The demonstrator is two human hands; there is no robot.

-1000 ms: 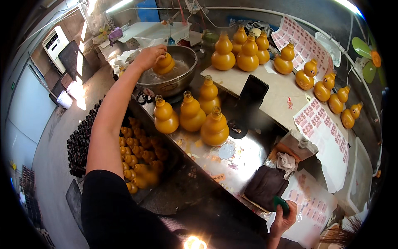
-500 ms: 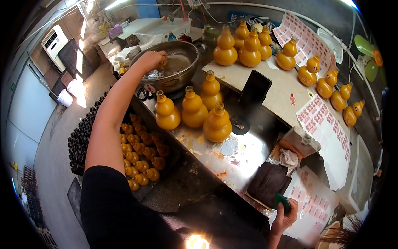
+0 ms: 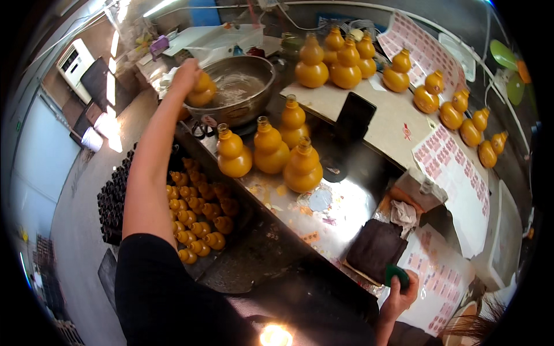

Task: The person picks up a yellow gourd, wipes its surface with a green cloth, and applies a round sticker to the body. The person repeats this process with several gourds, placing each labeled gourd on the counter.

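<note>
My left hand [image 3: 186,75] is closed round the neck of a yellow-orange gourd-shaped bottle [image 3: 202,92], lifted at the left rim of a metal basin [image 3: 267,95] with water in it. At the lower right, my right hand [image 3: 401,295] grips a small green scraper [image 3: 396,274] beside a dark brown cloth pad [image 3: 376,251]. Between the hands, several more gourd-shaped bottles [image 3: 303,168] stand upright on the shiny worktop [image 3: 283,216].
A phone [image 3: 355,117] leans on a stand behind the bottles. More gourd bottles line the back shelf, near printed label sheets [image 3: 453,173]. Crates of small gourd bottles [image 3: 199,230] and dark bottles [image 3: 112,202] sit below on the left. A crumpled tissue [image 3: 402,213] lies by a box.
My left hand has come up out of the basin and moved left, bringing a gourd-shaped bottle into view. My right hand keeps the green scraper in nearly the same place.
</note>
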